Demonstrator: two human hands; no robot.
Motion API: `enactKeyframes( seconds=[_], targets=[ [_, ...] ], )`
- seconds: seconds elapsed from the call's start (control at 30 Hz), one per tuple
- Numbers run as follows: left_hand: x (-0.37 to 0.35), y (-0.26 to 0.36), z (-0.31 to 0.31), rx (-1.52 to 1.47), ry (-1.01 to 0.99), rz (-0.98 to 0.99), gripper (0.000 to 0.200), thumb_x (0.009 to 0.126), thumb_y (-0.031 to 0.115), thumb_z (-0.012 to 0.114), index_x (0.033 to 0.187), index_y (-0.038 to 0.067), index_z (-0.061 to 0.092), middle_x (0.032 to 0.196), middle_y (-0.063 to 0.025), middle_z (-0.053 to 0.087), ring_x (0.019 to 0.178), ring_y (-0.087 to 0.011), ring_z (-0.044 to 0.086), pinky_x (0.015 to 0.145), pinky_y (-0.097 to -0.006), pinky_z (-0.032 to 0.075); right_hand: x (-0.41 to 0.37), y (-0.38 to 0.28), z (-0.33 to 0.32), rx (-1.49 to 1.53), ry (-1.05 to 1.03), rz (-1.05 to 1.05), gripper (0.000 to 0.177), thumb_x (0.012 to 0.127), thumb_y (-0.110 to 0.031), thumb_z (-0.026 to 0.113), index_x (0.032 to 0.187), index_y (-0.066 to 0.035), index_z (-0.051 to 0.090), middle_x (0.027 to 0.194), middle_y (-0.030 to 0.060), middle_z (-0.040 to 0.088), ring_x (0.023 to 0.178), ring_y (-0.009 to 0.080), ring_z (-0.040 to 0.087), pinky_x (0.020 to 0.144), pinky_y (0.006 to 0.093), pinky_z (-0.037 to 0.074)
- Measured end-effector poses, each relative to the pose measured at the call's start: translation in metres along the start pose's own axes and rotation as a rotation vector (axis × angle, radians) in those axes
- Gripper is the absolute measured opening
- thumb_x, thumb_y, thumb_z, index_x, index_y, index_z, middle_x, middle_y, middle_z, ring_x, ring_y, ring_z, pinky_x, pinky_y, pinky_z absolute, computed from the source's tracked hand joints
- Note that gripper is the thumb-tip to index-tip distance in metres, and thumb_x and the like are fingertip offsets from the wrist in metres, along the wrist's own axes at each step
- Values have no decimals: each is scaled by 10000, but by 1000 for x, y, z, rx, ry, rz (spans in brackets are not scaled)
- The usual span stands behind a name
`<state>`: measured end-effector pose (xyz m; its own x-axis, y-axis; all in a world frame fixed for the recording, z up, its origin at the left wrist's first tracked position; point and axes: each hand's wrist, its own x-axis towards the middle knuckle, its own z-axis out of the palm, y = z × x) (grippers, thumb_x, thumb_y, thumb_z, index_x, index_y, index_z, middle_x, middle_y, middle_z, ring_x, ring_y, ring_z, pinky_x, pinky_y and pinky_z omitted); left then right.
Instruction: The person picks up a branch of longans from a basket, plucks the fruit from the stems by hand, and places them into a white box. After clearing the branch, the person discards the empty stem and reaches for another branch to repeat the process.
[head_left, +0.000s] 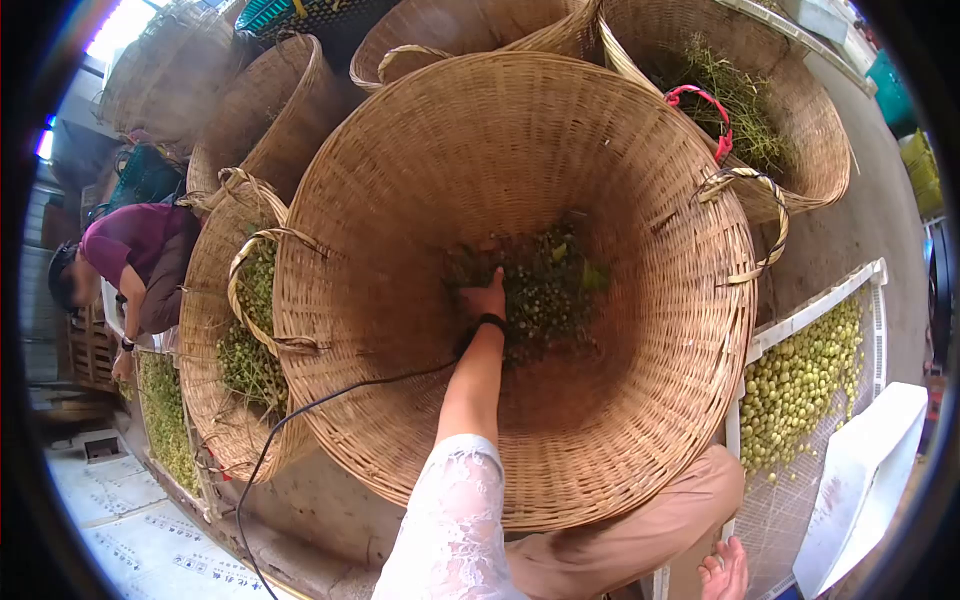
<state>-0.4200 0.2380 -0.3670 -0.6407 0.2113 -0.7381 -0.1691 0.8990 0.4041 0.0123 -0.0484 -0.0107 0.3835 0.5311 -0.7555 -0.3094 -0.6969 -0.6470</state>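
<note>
My left hand [485,298] reaches deep into a large woven basket [505,110] and touches a heap of green sprigs [555,290] with small round berries and leaves at the bottom. Its thumb points up and away from the rest of the hand. The other fingers are hidden among the sprigs, so their grip does not show. A dark band with a black cable circles that wrist. Low on the right, my right hand [725,572] is partly in view beside my knee, fingers apart and nothing in them.
A basket of stems [255,340] stands left; another [800,110] stands back right. At right, a white-framed mesh tray [800,520] holds round green fruit [800,390], with a white plastic container [865,480] beside it. A person in purple [135,245] bends over at far left.
</note>
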Motion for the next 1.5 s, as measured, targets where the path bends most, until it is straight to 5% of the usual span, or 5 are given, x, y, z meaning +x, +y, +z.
enactKeyframes(
  seconds=[0.33, 0.63, 0.73, 1.37, 1.5],
  targets=[
    [57, 18, -7, -612, -588, -28, 726, 827, 378, 583, 1390, 110, 213, 1449, -122, 131, 1324, -313, 149, 1046, -486, 219, 1, 3, 3, 41, -16, -11, 434, 920, -273, 431, 1277, -29, 407, 1263, 126, 455, 1063, 250, 466, 898, 372, 370],
    [41, 3, 34, -628, -520, -43, 709, 810, 414, 598, 1369, 118, 279, 1442, -108, 162, 1299, -293, 209, 1020, -473, 270, -7, 10, -4, 89, -10, -40, 430, 926, -263, 413, 1284, -25, 391, 1273, 145, 441, 1064, 255, 469, 882, 374, 384],
    [21, 8, 43, -721, -516, -17, 1059, 702, 433, 708, 1408, 79, 4, 1453, -139, 94, 1324, -329, 142, 1051, -506, 186, -6, 14, -11, 78, 28, -6, 436, 930, -261, 395, 1293, -21, 377, 1287, 152, 423, 1073, 261, 462, 887, 379, 382],
    [-93, 133, -70, -93, -624, 442, 1178, 643, 559, 671, 1382, 4, -60, 1430, -228, 83, 1315, -369, 134, 1020, -568, 165, -20, 11, -14, 163, -86, -85, 463, 899, -289, 464, 1258, -4, 405, 1203, 147, 480, 1012, 254, 487, 878, 375, 377],
    [-120, 162, -92, -516, -773, 460, 468, 732, 366, 654, 1068, 54, 560, 1159, -95, 491, 1043, -225, 471, 815, -441, 423, -29, 19, -25, 213, -126, -155, 469, 899, -292, 463, 1260, 2, 403, 1212, 152, 474, 1015, 253, 487, 885, 379, 376]
  ],
)
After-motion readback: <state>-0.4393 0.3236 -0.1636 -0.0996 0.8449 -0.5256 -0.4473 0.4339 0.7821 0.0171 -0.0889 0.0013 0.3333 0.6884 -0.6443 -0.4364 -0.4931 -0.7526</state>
